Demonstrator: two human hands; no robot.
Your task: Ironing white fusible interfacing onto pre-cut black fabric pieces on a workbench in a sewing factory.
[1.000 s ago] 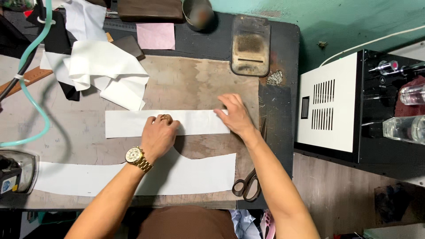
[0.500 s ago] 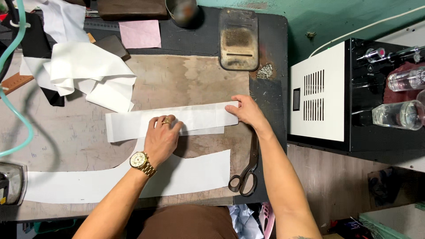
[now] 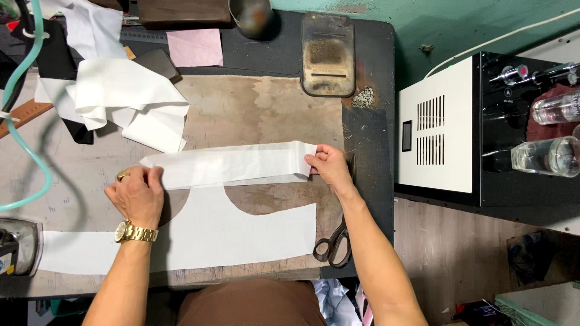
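Note:
A long white fabric strip [image 3: 232, 165] lies across the worn brown board, doubled over along its length. My left hand [image 3: 138, 194], with a ring and a gold watch, grips the strip's left end. My right hand [image 3: 326, 166] pinches the strip's right end, lifting it slightly. Just below lies a larger curved white fabric piece [image 3: 211, 235], partly under my left wrist. Black scissors [image 3: 332, 244] rest on the table's right edge beside my right forearm.
A pile of white cloth [image 3: 124, 102] sits at the upper left, with a pink paper [image 3: 194, 47] and a metal iron rest [image 3: 328, 55] at the back. An iron [image 3: 15, 244] stands at the left edge. A white machine [image 3: 444, 127] stands to the right.
The strip has been folded over lengthwise. My left hand slid from the strip's middle to its left end, and my right hand now pinches the right end.

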